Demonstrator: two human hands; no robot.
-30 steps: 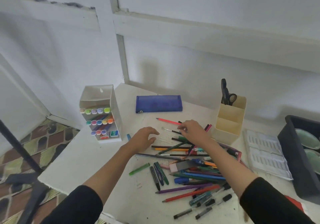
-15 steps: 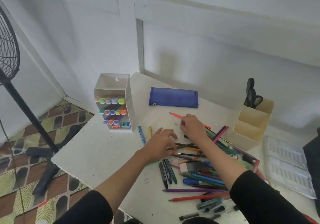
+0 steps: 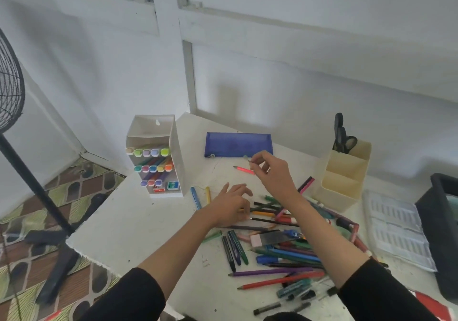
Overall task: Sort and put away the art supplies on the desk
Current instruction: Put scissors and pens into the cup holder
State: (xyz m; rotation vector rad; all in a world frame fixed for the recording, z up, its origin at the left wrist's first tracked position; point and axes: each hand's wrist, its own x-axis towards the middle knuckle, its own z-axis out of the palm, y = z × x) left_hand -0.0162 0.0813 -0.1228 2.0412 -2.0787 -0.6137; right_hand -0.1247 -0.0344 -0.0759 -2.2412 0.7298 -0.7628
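A pile of pens and pencils (image 3: 280,249) is scattered over the white desk (image 3: 138,224). My right hand (image 3: 270,172) is raised above the desk just in front of the blue pencil case (image 3: 238,144), pinching a thin item whose small pale tip shows at the fingertips. A pink pencil (image 3: 244,170) lies just below that hand. My left hand (image 3: 231,203) rests at the left edge of the pile with curled fingers touching pencils; what it holds is unclear. A white marker rack (image 3: 158,159) with coloured markers stands at the left.
A beige pen holder (image 3: 344,174) with black scissors (image 3: 343,137) stands at the right. A clear plastic tray (image 3: 396,229) and a black bin (image 3: 438,234) lie further right. A blue and a yellow pen (image 3: 200,195) lie apart near the rack. A fan stand (image 3: 32,187) is left of the desk.
My right hand has lifted from the pile and moved toward the blue pencil case with a thin item pinched. My left hand has stayed at the pile's left edge.
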